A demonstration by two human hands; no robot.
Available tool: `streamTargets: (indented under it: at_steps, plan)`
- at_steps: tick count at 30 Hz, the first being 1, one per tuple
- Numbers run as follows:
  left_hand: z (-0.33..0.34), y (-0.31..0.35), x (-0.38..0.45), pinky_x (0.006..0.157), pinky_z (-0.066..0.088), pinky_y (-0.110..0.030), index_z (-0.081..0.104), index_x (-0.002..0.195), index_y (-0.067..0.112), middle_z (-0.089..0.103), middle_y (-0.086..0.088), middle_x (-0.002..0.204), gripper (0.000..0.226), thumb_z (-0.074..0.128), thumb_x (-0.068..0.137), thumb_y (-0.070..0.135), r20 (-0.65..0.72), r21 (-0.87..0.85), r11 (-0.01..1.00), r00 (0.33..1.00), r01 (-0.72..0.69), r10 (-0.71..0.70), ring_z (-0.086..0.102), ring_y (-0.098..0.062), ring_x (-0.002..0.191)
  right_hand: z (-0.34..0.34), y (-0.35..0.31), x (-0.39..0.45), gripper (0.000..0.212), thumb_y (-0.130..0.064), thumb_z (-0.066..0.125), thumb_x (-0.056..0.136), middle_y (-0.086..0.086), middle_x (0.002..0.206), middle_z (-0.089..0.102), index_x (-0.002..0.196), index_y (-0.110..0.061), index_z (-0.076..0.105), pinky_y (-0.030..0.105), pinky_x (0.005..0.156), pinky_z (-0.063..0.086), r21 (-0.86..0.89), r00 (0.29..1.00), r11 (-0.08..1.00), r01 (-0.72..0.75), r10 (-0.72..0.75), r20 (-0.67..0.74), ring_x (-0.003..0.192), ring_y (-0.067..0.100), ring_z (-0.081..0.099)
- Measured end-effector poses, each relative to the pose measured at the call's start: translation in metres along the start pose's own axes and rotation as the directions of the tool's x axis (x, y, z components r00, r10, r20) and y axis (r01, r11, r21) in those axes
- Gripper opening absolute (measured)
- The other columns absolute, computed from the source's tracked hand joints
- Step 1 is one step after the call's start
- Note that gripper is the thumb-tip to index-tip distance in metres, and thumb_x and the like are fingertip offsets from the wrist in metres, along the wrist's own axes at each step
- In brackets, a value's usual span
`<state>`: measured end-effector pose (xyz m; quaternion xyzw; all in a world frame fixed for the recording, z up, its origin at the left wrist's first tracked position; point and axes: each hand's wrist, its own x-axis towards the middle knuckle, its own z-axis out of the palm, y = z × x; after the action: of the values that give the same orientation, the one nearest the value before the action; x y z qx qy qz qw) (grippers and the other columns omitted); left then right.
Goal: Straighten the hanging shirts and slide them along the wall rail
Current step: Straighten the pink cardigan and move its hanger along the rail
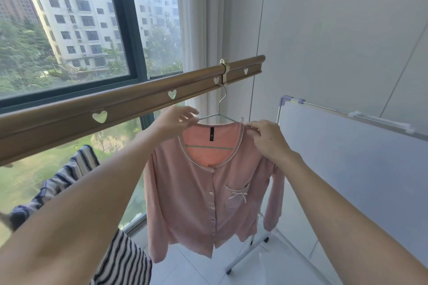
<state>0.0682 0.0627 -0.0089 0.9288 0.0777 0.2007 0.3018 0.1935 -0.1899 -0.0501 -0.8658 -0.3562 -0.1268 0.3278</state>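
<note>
Here the left hand [177, 120] and right hand [266, 137] pinch the pink shirt [208, 192] at its shoulders, hung at three o'clock on the rail [129, 106]. Best tug both sides evenly (level on the hanger [220, 109]) before sliding.

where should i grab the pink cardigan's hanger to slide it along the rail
Grip the hanger by its bare wire neck just below the clip on the rail, coming from the front. That part is exposed above the pink cardigan, while the shoulders are covered by cloth, which the left hand and right hand already pinch.
</note>
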Motion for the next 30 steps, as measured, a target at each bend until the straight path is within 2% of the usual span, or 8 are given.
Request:
streamTargets:
  at_steps: [4, 8, 11, 15, 22, 25, 27, 30]
  plan:
    - [0.016, 0.025, 0.011, 0.087, 0.050, -0.032, 0.067, 0.117, 0.024, 0.071, 0.007, 0.096, 0.024, 0.062, 0.094, 0.028, 0.028, 0.017, 0.998, 0.998, -0.065, 0.065, 0.066, -0.014, 0.095, -0.012, 0.019, -0.014, 0.039, -0.003, 0.059, 0.080, 0.011, 0.103, 0.058, 0.115, -0.019, 0.068, 0.041, 0.090, 0.049, -0.129, 0.986, 0.980, -0.153, 0.160, 0.047, 0.103, 0.030, 0.056]
    - [0.029, 0.040, 0.019, 0.074, 0.055, -0.032, 0.069, 0.101, 0.024, 0.074, 0.006, 0.085, 0.013, 0.061, 0.094, 0.033, 0.023, -0.055, 0.997, 0.998, -0.054, 0.056, 0.070, -0.015, 0.077, -0.020, 0.039, -0.029, 0.033, 0.008, 0.042, 0.070, 0.012, 0.088, 0.057, 0.085, -0.014, 0.061, 0.032, 0.065, 0.045, -0.197, 0.945, 0.940, -0.277, 0.303, 0.121, 0.089, 0.034, 0.060]
    - [0.034, 0.047, 0.021, 0.053, 0.043, -0.023, 0.068, 0.084, 0.019, 0.072, 0.007, 0.074, 0.020, 0.059, 0.095, 0.032, -0.017, -0.047, 0.998, 0.999, -0.042, 0.041, 0.056, -0.005, 0.053, -0.017, 0.051, -0.037, 0.024, 0.005, 0.041, 0.071, 0.014, 0.084, 0.063, 0.077, -0.011, 0.059, 0.032, 0.062, 0.047, -0.196, 0.924, 0.929, -0.315, 0.347, 0.159, 0.081, 0.033, 0.061]
    - [0.035, 0.049, 0.022, 0.048, 0.034, -0.021, 0.070, 0.079, 0.014, 0.066, 0.004, 0.068, 0.022, 0.059, 0.095, 0.024, -0.027, -0.076, 0.997, 0.999, 0.021, -0.023, 0.042, -0.004, 0.045, -0.018, 0.062, -0.041, 0.026, 0.009, 0.040, 0.071, 0.018, 0.081, 0.062, 0.074, -0.002, 0.064, 0.030, 0.060, 0.044, -0.173, 0.918, 0.906, -0.386, 0.395, 0.018, 0.072, 0.032, 0.059]
    - [0.033, 0.045, 0.023, 0.044, 0.032, -0.018, 0.071, 0.081, 0.006, 0.063, 0.001, 0.064, 0.020, 0.061, 0.094, 0.019, -0.073, -0.125, 0.989, 0.993, 0.080, -0.090, 0.040, -0.005, 0.045, -0.056, 0.071, -0.042, 0.030, 0.011, 0.049, 0.073, 0.019, 0.095, 0.068, 0.087, -0.004, 0.070, 0.030, 0.071, 0.043, -0.089, 0.844, 0.883, -0.461, 0.405, -0.351, 0.091, 0.036, 0.062]
    - [0.031, 0.041, 0.023, 0.047, 0.033, -0.022, 0.071, 0.082, 0.005, 0.064, 0.000, 0.066, 0.022, 0.061, 0.094, 0.020, -0.078, -0.161, 0.982, 0.991, 0.098, -0.112, 0.040, -0.010, 0.048, -0.056, 0.071, -0.046, 0.031, 0.003, 0.052, 0.079, 0.017, 0.109, 0.064, 0.100, -0.011, 0.070, 0.035, 0.082, 0.048, -0.225, 0.817, 0.787, -0.575, 0.536, -0.214, 0.100, 0.036, 0.061]
    - [0.032, 0.038, 0.024, 0.049, 0.032, -0.022, 0.071, 0.082, 0.005, 0.066, -0.004, 0.071, 0.022, 0.062, 0.094, 0.022, -0.073, -0.175, 0.979, 0.990, 0.105, -0.119, 0.039, -0.013, 0.050, -0.053, 0.066, -0.051, 0.033, -0.004, 0.051, 0.083, 0.013, 0.118, 0.060, 0.111, -0.016, 0.065, 0.039, 0.092, 0.048, -0.348, 0.721, 0.666, -0.660, 0.692, -0.043, 0.107, 0.035, 0.061]
    - [0.031, 0.038, 0.025, 0.048, 0.033, -0.023, 0.072, 0.081, 0.006, 0.068, -0.003, 0.072, 0.023, 0.063, 0.093, 0.023, -0.058, -0.148, 0.983, 0.992, 0.107, -0.116, 0.039, -0.013, 0.048, -0.046, 0.056, -0.050, 0.040, -0.008, 0.051, 0.084, 0.011, 0.126, 0.058, 0.121, -0.019, 0.062, 0.039, 0.097, 0.046, -0.298, 0.791, 0.780, -0.550, 0.601, 0.112, 0.114, 0.033, 0.057]
